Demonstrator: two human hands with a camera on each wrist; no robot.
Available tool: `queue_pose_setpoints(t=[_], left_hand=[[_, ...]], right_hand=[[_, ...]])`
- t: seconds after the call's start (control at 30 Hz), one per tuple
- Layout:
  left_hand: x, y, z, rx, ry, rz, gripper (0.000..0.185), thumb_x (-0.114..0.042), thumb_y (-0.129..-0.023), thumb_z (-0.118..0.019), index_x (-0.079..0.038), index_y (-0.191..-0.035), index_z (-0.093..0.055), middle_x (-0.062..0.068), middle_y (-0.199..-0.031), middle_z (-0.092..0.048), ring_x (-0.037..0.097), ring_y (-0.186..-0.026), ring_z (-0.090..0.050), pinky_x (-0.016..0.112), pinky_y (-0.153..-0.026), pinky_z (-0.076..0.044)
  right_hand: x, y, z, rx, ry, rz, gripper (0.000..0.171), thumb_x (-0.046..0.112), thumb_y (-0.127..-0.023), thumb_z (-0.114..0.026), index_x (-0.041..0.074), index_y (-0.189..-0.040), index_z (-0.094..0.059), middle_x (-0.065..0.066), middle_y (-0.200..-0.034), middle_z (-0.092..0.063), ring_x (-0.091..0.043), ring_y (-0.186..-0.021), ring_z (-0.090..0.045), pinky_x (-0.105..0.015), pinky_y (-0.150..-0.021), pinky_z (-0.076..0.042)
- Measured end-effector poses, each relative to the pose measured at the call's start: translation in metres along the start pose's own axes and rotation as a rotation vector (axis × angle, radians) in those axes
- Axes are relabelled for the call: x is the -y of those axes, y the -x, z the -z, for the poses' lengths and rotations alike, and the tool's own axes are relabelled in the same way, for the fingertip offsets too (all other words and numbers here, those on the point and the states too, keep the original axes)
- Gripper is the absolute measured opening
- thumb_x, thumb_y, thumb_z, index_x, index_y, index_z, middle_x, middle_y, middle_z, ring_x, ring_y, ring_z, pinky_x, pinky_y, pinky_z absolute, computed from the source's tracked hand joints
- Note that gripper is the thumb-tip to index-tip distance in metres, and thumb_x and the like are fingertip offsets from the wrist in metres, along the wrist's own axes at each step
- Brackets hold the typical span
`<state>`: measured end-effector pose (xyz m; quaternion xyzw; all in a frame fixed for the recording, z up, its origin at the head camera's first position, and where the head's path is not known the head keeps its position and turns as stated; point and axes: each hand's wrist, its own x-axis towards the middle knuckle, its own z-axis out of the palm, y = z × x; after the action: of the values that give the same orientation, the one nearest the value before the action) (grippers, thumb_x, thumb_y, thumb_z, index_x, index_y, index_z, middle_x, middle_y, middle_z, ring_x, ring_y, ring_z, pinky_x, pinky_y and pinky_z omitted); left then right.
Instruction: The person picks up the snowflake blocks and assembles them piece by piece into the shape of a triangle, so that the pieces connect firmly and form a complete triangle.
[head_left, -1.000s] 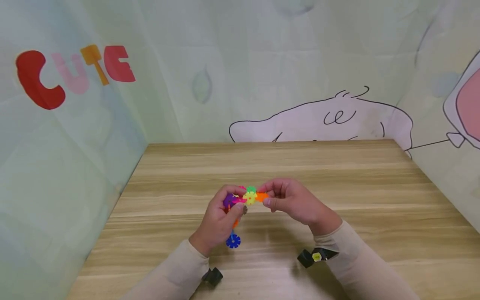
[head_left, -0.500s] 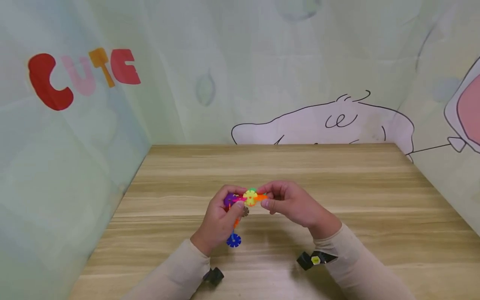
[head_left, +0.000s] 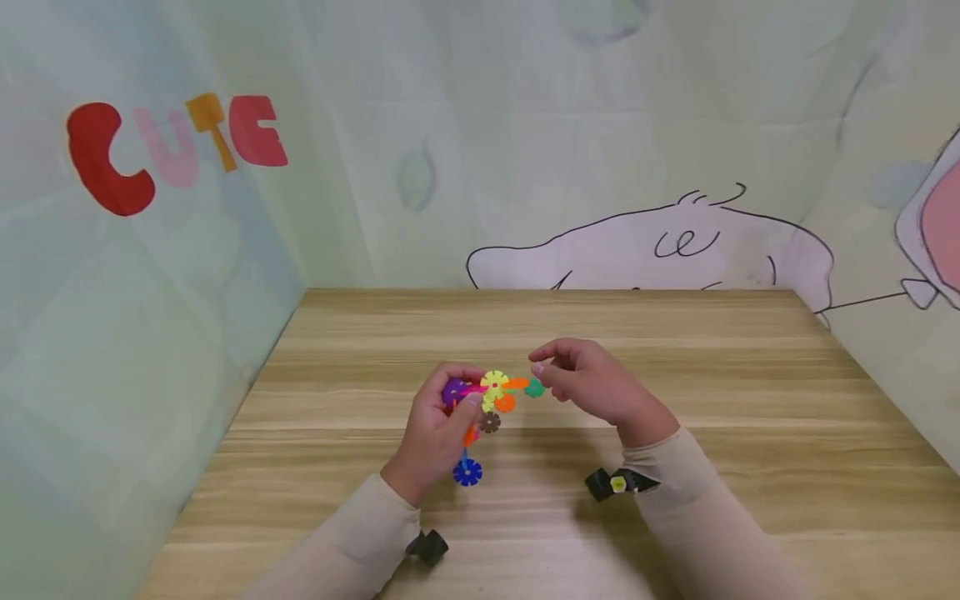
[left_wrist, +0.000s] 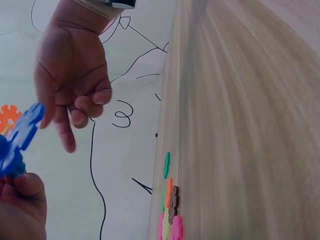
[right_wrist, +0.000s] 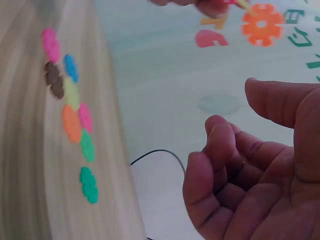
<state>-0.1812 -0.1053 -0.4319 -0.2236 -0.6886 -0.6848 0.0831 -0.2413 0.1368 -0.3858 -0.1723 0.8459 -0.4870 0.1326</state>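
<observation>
My left hand (head_left: pixel 429 429) holds a joined piece of notched plastic snowflake discs above the table. A purple disc (head_left: pixel 453 392), a yellow disc (head_left: pixel 495 383) and an orange disc (head_left: pixel 517 383) run along its top; a dark blue disc (head_left: pixel 467 472) hangs at its lower end. In the right wrist view the orange end disc (right_wrist: pixel 262 25) stands free of any fingers. To the right of the piece is my right hand (head_left: pixel 600 387), apart from it and holding nothing, with thumb and fingers separated and loosely bent. My left palm hides part of the piece.
Several loose discs lie on the wooden table (head_left: pixel 675 350) beyond the hands, among them a green disc (right_wrist: pixel 89 185), a brown disc (right_wrist: pixel 54 80) and a blue disc (right_wrist: pixel 71 68). Printed cloth walls (head_left: pixel 360 167) stand at the back and left.
My right hand has let go of the orange end disc and drawn back up and to the right. The left hand keeps hold of the joined discs, nearly in place.
</observation>
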Motion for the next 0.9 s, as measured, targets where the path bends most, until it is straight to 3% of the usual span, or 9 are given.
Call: queue_pose_setpoints(t=[0.17, 0.33, 0.47, 0.57, 0.67, 0.77, 0.9], left_hand=[[0.0, 0.0, 0.0, -0.005, -0.013, 0.027, 0.024, -0.003, -0.107, -0.051, -0.002, -0.131, -0.054, 0.024, -0.098, -0.057, 0.027, -0.072, -0.059, 0.028, -0.065, -0.061], [0.001, 0.0, -0.002, 0.0, 0.011, -0.006, 0.023, 0.001, -0.106, -0.051, 0.001, -0.129, -0.054, 0.021, -0.095, -0.055, 0.03, -0.07, -0.057, 0.028, -0.063, -0.06], [0.001, 0.0, -0.002, -0.002, 0.021, -0.016, 0.023, 0.003, -0.105, -0.05, 0.002, -0.128, -0.053, 0.026, -0.098, -0.054, 0.028, -0.071, -0.057, 0.028, -0.063, -0.059], [0.001, 0.0, -0.002, -0.003, 0.017, -0.004, 0.024, 0.003, -0.104, -0.05, 0.002, -0.128, -0.054, 0.03, -0.1, -0.053, 0.028, -0.072, -0.057, 0.027, -0.064, -0.059], [0.0, 0.0, -0.003, 0.001, 0.012, 0.018, 0.025, 0.002, -0.104, -0.05, -0.001, -0.129, -0.054, 0.026, -0.097, -0.053, 0.025, -0.073, -0.058, 0.025, -0.065, -0.059], [-0.001, 0.001, -0.003, 0.007, 0.014, 0.033, 0.026, 0.001, -0.105, -0.05, -0.002, -0.13, -0.053, 0.022, -0.093, -0.054, 0.019, -0.074, -0.058, 0.023, -0.065, -0.058], [-0.002, 0.001, -0.003, 0.011, 0.016, 0.038, 0.025, 0.001, -0.106, -0.05, -0.002, -0.13, -0.053, 0.022, -0.094, -0.054, 0.019, -0.073, -0.057, 0.023, -0.066, -0.058]], right_hand=[[-0.013, -0.011, -0.009, -0.023, 0.107, -0.074, 0.035, 0.03, -0.104, -0.067, 0.009, -0.132, -0.069, -0.016, -0.097, -0.068, -0.025, -0.08, -0.061, -0.035, -0.069, -0.053], [-0.033, -0.022, -0.014, -0.037, 0.194, -0.13, 0.04, 0.03, -0.102, -0.068, 0.01, -0.136, -0.067, -0.012, -0.103, -0.067, -0.024, -0.085, -0.06, -0.033, -0.069, -0.051], [-0.044, -0.025, -0.015, -0.016, 0.264, -0.167, 0.054, 0.035, -0.102, -0.069, 0.012, -0.149, -0.058, -0.017, -0.132, -0.066, -0.032, -0.111, -0.064, -0.047, -0.091, -0.056], [-0.048, -0.025, -0.015, 0.028, 0.291, -0.184, 0.061, 0.034, -0.102, -0.069, 0.013, -0.156, -0.051, -0.02, -0.153, -0.055, -0.042, -0.139, -0.053, -0.059, -0.115, -0.044], [-0.05, -0.024, -0.016, 0.083, 0.326, -0.184, 0.062, 0.032, -0.102, -0.068, 0.014, -0.158, -0.049, -0.019, -0.161, -0.048, -0.043, -0.15, -0.042, -0.063, -0.123, -0.033], [-0.05, -0.024, -0.017, 0.107, 0.371, -0.175, 0.058, 0.027, -0.1, -0.069, 0.013, -0.154, -0.054, -0.018, -0.155, -0.054, -0.038, -0.14, -0.052, -0.061, -0.12, -0.038], [-0.048, -0.024, -0.018, 0.076, 0.412, -0.184, 0.048, 0.015, -0.091, -0.075, 0.012, -0.138, -0.069, -0.013, -0.139, -0.067, -0.028, -0.105, -0.061, -0.05, -0.103, -0.051]])
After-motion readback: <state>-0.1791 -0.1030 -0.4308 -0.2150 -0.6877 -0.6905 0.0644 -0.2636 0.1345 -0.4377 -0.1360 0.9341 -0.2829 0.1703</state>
